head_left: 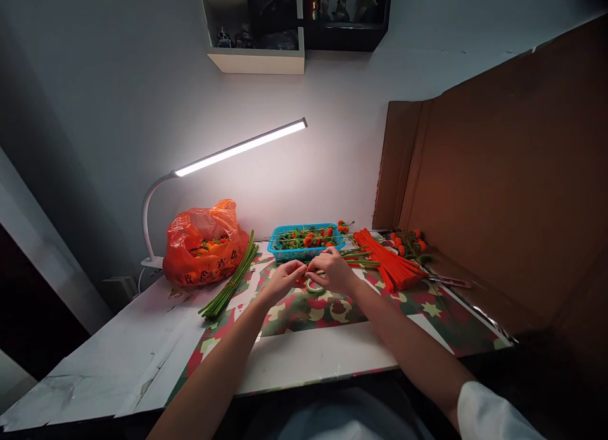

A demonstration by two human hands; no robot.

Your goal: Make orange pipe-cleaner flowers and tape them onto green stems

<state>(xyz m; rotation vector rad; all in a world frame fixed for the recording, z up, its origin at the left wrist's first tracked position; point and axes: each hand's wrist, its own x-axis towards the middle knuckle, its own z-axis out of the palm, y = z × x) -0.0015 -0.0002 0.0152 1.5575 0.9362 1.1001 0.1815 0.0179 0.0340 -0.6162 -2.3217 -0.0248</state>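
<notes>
My left hand [285,279] and my right hand [333,273] meet above the patterned mat, fingertips pinched close together. A small orange-red piece [301,279] shows at the fingers of my left hand; its shape is mostly hidden. What the right fingers pinch is too small to make out. Just below my right hand lies a roll of pale green tape [315,288]. Behind both hands stands a blue plastic basket [285,256] holding orange flowers on green stems. Long green stems [363,263] reach out to the right of my right hand, beside a fanned bundle of orange-red strips [392,263].
At left, a bundle of green stems [232,287] lies by an orange plastic bag [190,272] with flowers inside. More orange flowers [411,242] and scissors [451,281] lie right, near a tall cardboard panel [498,174]. A lit lamp [242,147] hangs over the table [109,351].
</notes>
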